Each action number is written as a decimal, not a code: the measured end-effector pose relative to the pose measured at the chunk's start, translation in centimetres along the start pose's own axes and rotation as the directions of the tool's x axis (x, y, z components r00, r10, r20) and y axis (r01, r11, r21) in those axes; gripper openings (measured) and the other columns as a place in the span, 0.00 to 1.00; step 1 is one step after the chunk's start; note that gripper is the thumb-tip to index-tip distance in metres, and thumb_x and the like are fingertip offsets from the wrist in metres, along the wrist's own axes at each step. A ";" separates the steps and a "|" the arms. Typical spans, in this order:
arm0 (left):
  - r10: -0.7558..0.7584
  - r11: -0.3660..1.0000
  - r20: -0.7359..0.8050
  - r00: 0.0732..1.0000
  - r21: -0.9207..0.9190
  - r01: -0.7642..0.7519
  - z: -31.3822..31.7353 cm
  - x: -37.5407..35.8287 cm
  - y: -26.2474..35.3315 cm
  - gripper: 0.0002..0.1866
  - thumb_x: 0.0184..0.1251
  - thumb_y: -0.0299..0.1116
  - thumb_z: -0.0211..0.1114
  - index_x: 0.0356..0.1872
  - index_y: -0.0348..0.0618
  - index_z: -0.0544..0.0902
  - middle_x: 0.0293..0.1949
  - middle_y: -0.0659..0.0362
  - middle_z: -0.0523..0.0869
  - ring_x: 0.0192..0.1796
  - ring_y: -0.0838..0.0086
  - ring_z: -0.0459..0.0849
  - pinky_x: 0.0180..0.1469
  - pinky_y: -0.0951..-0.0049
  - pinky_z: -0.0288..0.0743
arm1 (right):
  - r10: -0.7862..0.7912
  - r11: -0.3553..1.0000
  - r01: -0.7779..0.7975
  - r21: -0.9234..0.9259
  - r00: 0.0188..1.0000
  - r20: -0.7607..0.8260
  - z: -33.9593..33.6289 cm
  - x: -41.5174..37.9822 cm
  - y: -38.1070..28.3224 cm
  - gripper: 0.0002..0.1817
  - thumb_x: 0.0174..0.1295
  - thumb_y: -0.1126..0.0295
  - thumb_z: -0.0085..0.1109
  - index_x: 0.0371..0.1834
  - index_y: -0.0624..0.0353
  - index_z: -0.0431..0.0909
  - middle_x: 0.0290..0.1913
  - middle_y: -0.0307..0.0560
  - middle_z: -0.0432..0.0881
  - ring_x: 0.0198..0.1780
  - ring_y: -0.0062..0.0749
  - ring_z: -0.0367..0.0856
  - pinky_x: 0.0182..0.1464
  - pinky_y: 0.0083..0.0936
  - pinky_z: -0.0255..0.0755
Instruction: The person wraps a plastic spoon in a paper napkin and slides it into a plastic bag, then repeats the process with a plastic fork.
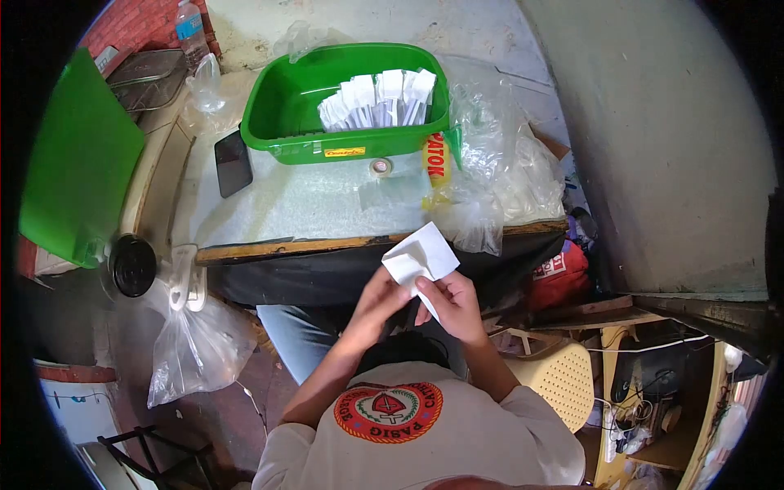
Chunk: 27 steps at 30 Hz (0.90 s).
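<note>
In front of my chest, past the table's near edge, I hold a piece of folded white paper (pixel 422 253). Its upper part opens out into a squarish flap, and a narrow end hangs down between my hands. My left hand (pixel 381 298) is closed on its lower left side, with the fingertips partly hidden. My right hand (pixel 454 305) pinches the lower right part, thumb on top. Beyond them on the table stands a green plastic basin (pixel 302 149), where several similar white folded papers (pixel 380 100) lean in a row.
The table (pixel 278 216) bears a dark phone (pixel 233 164), a tape roll (pixel 380 167), and clear plastic bags (pixel 490 155) at right. A green panel (pixel 77 163) stands left, near a water bottle (pixel 190 31). A clear bag (pixel 196 351) hangs at the table's left corner.
</note>
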<state>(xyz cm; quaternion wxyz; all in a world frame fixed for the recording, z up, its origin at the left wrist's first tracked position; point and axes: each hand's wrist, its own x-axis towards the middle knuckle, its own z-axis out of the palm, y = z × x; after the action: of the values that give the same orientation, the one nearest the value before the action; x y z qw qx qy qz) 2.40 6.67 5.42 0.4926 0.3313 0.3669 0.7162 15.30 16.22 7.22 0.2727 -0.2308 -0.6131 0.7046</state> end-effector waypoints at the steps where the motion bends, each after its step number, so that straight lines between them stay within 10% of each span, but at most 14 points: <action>1: -0.018 1.000 0.043 0.999 -0.013 0.019 0.3 -0.3 -0.1 0.22 0.74 0.34 0.58 0.63 0.35 0.70 0.58 0.56 0.77 0.62 0.73 0.73 0.65 0.69 0.64 | -0.017 1.000 0.017 -0.009 1.000 0.012 -0.2 -0.1 0.2 0.12 0.71 0.67 0.56 0.48 0.66 0.77 0.33 0.48 0.87 0.19 0.20 0.80 0.20 0.14 0.71; 12: -0.135 0.980 -0.191 0.972 -0.168 0.103 1.8 1.1 1.3 0.16 0.79 0.39 0.52 0.56 0.40 0.78 0.38 0.66 0.81 0.38 0.87 0.76 0.34 0.84 0.67 | 0.045 0.999 -0.046 0.024 0.998 0.047 0.2 -0.7 -0.7 0.12 0.70 0.68 0.57 0.48 0.67 0.77 0.33 0.47 0.86 0.20 0.21 0.81 0.20 0.15 0.72; 27: -0.149 0.958 -0.318 0.936 -0.282 0.056 2.6 1.5 2.2 0.13 0.77 0.35 0.54 0.53 0.39 0.79 0.38 0.62 0.84 0.35 0.85 0.80 0.30 0.83 0.70 | 0.082 0.996 -0.081 -0.027 0.996 0.047 0.1 -0.6 -0.2 0.15 0.70 0.68 0.57 0.55 0.66 0.76 0.35 0.46 0.87 0.21 0.17 0.81 0.21 0.13 0.72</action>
<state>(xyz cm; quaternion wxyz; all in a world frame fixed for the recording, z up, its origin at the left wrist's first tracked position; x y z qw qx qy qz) 3.15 8.08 8.78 0.5000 0.1146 0.3621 0.7783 15.73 15.78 7.38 0.2261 -0.2420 -0.6182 0.7129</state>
